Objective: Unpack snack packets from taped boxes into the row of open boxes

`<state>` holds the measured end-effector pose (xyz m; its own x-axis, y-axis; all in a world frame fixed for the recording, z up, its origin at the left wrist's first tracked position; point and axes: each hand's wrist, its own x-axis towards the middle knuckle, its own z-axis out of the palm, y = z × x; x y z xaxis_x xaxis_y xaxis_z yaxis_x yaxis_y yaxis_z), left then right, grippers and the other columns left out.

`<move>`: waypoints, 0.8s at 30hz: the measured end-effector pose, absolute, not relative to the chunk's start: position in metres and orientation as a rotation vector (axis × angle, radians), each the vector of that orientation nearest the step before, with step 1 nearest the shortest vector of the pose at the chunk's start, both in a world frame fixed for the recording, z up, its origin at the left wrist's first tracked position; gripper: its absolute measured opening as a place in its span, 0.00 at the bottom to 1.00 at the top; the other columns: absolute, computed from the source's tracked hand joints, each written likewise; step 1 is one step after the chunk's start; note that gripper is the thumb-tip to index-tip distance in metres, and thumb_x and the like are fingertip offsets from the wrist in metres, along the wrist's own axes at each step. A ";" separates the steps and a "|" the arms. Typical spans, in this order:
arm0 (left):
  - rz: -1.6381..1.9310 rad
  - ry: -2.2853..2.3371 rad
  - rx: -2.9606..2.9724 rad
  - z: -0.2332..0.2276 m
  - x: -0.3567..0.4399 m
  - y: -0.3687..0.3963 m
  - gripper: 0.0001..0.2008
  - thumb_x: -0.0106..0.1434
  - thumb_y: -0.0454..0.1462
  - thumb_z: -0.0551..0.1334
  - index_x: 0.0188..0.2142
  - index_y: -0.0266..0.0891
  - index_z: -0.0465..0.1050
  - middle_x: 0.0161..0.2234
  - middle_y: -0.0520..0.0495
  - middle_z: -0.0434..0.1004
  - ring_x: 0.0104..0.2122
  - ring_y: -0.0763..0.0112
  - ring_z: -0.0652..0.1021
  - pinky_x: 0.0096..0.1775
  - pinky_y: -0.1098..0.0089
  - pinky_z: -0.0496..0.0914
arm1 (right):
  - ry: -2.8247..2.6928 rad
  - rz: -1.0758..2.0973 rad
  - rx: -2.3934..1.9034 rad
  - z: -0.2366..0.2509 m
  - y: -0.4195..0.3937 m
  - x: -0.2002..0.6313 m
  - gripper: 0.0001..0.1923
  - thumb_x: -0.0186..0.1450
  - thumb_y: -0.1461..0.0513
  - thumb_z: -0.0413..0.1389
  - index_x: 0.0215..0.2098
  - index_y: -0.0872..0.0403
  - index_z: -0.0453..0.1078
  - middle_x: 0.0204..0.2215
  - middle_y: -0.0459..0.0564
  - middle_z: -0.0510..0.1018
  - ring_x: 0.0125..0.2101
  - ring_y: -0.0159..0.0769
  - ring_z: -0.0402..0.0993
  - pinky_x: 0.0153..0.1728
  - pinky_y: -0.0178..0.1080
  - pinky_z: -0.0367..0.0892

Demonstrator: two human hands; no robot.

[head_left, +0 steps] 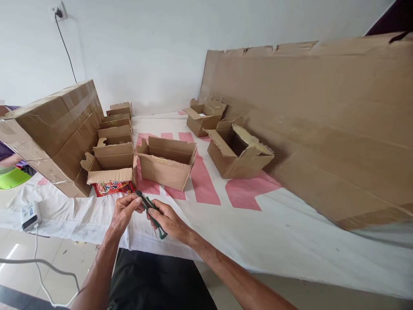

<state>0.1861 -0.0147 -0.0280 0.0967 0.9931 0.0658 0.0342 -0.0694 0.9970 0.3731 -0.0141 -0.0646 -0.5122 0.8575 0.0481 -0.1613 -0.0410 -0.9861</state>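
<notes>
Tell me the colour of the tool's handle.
The tool's handle is dark green, seen best in the head view.

The slim tool (147, 203) has a dark front end and a green handle that finishes in a loop-like tail. It slants above the near side of the bench (232, 239), dark end pointing away and to the left, tail toward the person and to the right. The right hand (167, 218) wraps its handle; the left hand (125, 209) meets the dark end, partly hiding it.
</notes>
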 end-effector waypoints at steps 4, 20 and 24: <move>1.166 1.113 1.337 -0.025 0.188 -0.018 0.21 0.60 0.54 0.74 0.28 0.37 0.82 0.27 0.48 0.79 0.29 0.70 0.77 0.37 0.69 0.74 | -1.462 1.638 -0.765 -0.068 -0.013 0.374 0.23 0.71 0.40 0.57 0.38 0.51 0.68 0.29 0.43 0.72 0.23 0.29 0.68 0.25 0.35 0.69; 1.165 1.146 1.348 -0.031 0.189 -0.016 0.24 0.57 0.57 0.75 0.30 0.37 0.84 0.27 0.46 0.80 0.29 0.68 0.78 0.34 0.68 0.74 | -1.479 1.534 -0.797 -0.069 -0.016 0.372 0.28 0.71 0.36 0.54 0.33 0.50 0.65 0.24 0.39 0.68 0.19 0.28 0.63 0.22 0.34 0.64; 1.162 1.148 1.351 -0.035 0.191 -0.018 0.25 0.57 0.59 0.74 0.29 0.37 0.84 0.27 0.45 0.80 0.28 0.68 0.78 0.34 0.68 0.75 | -1.514 1.480 -0.846 -0.075 -0.016 0.373 0.28 0.72 0.36 0.52 0.33 0.50 0.65 0.25 0.40 0.68 0.19 0.28 0.62 0.21 0.35 0.60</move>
